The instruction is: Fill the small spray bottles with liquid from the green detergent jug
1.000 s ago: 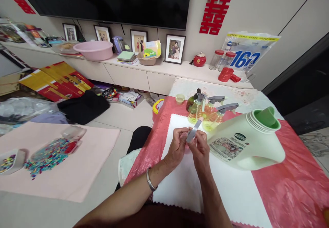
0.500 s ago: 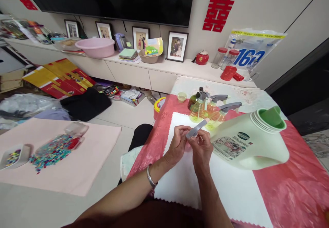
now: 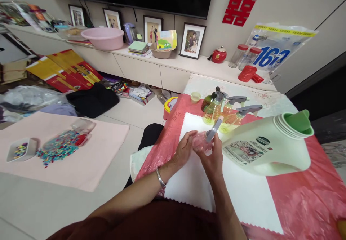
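Note:
Between my two hands is a small pink spray bottle [image 3: 201, 141] with a grey trigger head, tilted above the white cloth [image 3: 186, 182]. My left hand [image 3: 184, 149] curves against the bottle's left side. My right hand [image 3: 212, 157] grips it from the right, just under the grey head. Just beyond stand several clear spray bottles [image 3: 212, 112] with grey triggers and yellowish liquid, and a dark green bottle [image 3: 207, 102] behind them. Right of my hands is a large pale green jug [image 3: 266, 144] with a green cap piece in its mouth.
A small pale cup [image 3: 195, 96] sits at the far left of the red table cover [image 3: 319, 196]. To the left, a pink sheet [image 3: 89, 175] carries scattered colourful pieces and a white box [image 3: 23, 150]. A long cabinet [image 3: 137, 67] with picture frames and a pink basin [image 3: 104, 40] runs behind.
The pink bottle's body now shows between my hands, its trigger head tilted more upright. My fingers have moved from the head down around the bottle. The camera view has shifted slightly.

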The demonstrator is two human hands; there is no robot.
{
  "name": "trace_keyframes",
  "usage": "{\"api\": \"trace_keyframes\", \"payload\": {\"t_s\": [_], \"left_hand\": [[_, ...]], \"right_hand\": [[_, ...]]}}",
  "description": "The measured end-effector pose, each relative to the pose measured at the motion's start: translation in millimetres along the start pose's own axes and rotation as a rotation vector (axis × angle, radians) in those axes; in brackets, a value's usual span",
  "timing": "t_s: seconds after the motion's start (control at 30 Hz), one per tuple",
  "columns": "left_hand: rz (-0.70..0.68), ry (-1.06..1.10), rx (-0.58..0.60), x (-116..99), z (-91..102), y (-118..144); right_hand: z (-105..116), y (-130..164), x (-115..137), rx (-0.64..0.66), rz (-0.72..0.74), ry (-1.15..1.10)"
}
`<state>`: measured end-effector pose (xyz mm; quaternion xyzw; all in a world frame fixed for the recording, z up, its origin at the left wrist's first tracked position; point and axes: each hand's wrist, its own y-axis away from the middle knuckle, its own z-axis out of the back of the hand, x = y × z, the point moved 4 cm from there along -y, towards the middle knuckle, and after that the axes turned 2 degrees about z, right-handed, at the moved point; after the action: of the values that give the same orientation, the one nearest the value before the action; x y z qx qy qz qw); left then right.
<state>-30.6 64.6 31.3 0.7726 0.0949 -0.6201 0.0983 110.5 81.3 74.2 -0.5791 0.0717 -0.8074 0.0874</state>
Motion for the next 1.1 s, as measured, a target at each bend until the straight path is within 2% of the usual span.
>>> {"api": "trace_keyframes", "payload": {"t_s": [0.13, 0.23, 0.33, 0.47, 0.6, 0.83, 1.1], "left_hand": [[-0.006, 0.004, -0.011, -8, 0.1, 1], [-0.001, 0.093, -0.013, -10, 0.3, 1], [-0.005, 0.187, -0.005, -5, 0.4, 0], [-0.022, 0.167, -0.003, 4, 1.0, -1], [0.014, 0.103, -0.023, 3, 0.8, -2], [0.034, 0.03, -0.009, 5, -0.7, -4], [0.036, -0.123, 0.048, 16, -1.1, -5]], "right_hand": [[-6, 2, -4, 0.004, -0.042, 0.054], [-5, 3, -4, 0.002, -0.06, 0.072], [3, 8, 0, -0.002, -0.049, 0.059], [21, 20, 10, -0.007, -0.003, 0.007], [43, 34, 30, 0.003, 0.027, -0.132], [91, 57, 71, -0.064, 0.038, -0.29], [162, 86, 84, -0.274, -0.003, -0.135]]}}
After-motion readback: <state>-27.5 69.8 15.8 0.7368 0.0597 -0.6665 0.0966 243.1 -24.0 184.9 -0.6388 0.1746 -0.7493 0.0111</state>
